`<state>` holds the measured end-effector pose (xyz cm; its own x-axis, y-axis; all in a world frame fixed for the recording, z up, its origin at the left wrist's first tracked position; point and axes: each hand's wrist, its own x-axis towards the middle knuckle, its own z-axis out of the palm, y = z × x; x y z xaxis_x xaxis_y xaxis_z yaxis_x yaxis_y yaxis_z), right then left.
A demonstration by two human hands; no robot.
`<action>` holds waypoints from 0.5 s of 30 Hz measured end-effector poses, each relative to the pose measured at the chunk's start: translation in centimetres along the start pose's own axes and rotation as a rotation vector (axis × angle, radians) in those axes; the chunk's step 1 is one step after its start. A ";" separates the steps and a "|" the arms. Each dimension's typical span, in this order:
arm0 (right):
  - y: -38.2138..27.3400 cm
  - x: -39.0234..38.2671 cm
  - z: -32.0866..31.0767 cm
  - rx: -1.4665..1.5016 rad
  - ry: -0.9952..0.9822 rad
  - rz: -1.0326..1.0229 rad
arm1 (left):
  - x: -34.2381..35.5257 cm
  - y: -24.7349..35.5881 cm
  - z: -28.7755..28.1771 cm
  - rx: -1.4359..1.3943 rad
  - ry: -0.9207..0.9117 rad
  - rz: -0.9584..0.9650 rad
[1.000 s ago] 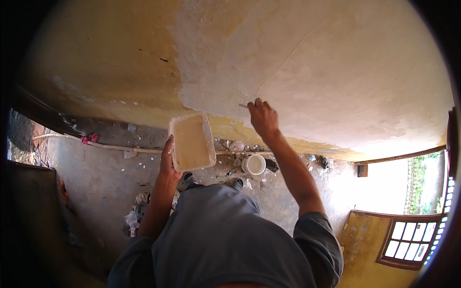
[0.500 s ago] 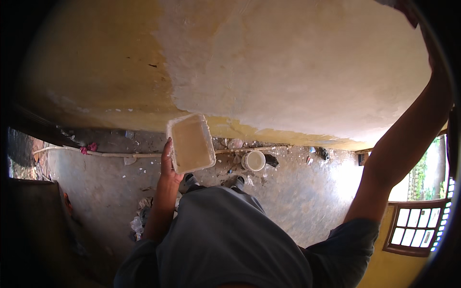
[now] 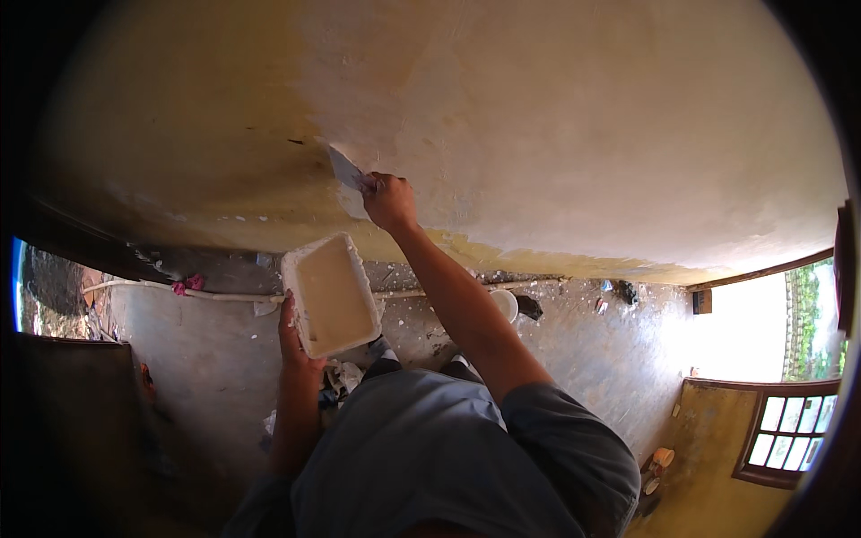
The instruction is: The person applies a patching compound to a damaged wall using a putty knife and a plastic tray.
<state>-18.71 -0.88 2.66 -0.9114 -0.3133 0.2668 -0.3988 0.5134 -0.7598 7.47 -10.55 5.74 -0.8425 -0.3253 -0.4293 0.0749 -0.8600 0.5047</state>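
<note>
My right hand (image 3: 389,199) grips a flat putty knife (image 3: 343,166), whose blade is against the wall (image 3: 574,108), where the yellow paint meets a pale, smeared coat, with a small wet-looking patch beside the blade. Lower and to the left, my left hand (image 3: 292,334) holds a rectangular plastic tub (image 3: 332,291) by its side, fingers around the edge. The tub has a pale, smooth substance in it and crusted white on its rim.
A white bucket (image 3: 508,306) is partly hidden behind my right forearm. A long pole (image 3: 215,296) lies along the wall's foot among debris and a pink cloth (image 3: 186,285). A doorway (image 3: 744,327) and paned window (image 3: 786,430) are at the right.
My right hand swung out to the upper right half a second ago and is now back at centre-left on the wall. The tub in my left hand has shifted slightly left and down.
</note>
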 end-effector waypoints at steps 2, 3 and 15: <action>1.1 0.1 -0.4 -0.071 -0.012 -0.009 | 0.0 0.1 0.6 0.024 0.030 0.009; 2.7 -0.7 -1.9 -0.025 0.000 0.022 | -0.2 0.1 0.6 0.035 0.061 0.030; 10.0 -7.9 -18.6 -0.079 -0.093 -0.014 | 1.0 -2.3 -0.1 -0.057 0.032 -0.003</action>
<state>-17.36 21.56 3.99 -0.8938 -0.3916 0.2184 -0.4217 0.5688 -0.7061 6.50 -8.95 4.09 -0.8253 -0.3342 -0.4552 0.1034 -0.8819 0.4600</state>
